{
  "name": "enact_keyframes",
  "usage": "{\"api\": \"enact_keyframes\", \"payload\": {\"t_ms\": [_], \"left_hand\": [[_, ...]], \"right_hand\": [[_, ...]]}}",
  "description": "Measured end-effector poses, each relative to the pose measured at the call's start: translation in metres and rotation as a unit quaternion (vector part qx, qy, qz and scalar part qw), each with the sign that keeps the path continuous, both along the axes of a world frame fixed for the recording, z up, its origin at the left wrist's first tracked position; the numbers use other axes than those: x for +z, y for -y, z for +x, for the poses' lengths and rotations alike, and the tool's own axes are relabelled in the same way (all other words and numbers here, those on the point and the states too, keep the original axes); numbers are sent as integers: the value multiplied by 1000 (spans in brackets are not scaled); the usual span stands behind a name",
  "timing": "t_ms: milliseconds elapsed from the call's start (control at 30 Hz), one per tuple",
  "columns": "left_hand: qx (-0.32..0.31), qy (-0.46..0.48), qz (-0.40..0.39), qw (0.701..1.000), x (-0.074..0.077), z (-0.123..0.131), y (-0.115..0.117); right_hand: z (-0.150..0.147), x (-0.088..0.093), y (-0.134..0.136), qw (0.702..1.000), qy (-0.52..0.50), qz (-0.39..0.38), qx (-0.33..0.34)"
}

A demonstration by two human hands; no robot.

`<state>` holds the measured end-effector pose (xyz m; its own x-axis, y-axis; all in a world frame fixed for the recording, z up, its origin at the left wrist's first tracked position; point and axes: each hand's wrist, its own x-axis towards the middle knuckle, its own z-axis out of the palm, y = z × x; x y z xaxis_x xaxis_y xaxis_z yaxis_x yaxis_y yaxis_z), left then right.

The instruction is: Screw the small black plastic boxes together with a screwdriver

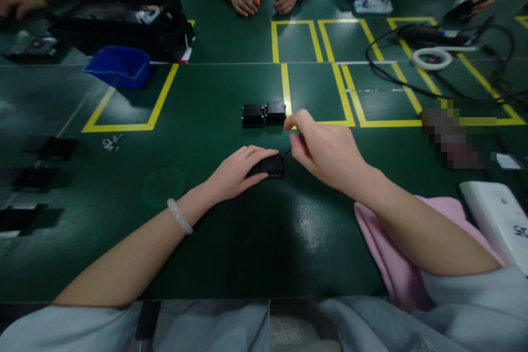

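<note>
My left hand (243, 172) grips a small black box (273, 166) that lies on the green table, thumb along its near side and fingers over its far side. My right hand (319, 140) is closed around a thin tool whose dark shaft (286, 152) reaches to the right end of that box. It looks like a screwdriver; the handle is mostly hidden by the fingers. Just beyond my hands sit two similar black boxes, one on the left (253, 115) and one on the right (275, 112), side by side with small metal bits at their ends.
Small screws (111, 143) lie in a pile at left, near a blue bin (119, 66). A black tray (119, 19) stands behind it. Cables (433, 36) and a tape ring (432, 59) are at right. A pink cloth (379, 242) lies under my right forearm, beside a white box (497, 220). People sit opposite.
</note>
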<state>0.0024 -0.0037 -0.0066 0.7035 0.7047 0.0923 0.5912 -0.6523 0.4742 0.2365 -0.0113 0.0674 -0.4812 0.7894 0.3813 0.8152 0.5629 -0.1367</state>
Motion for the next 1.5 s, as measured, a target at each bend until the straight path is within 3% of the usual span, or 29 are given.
{"api": "enact_keyframes", "payload": {"t_ms": [533, 967, 1500], "left_hand": [[-1, 3, -4, 1000, 0, 0, 0], [-8, 5, 2, 1000, -1, 0, -1], [-11, 8, 1, 1000, 0, 0, -2]], "right_hand": [[1, 2, -1, 999, 25, -30, -34], [1, -2, -2, 999, -30, -29, 10], [1, 1, -1, 999, 6, -42, 8]]}}
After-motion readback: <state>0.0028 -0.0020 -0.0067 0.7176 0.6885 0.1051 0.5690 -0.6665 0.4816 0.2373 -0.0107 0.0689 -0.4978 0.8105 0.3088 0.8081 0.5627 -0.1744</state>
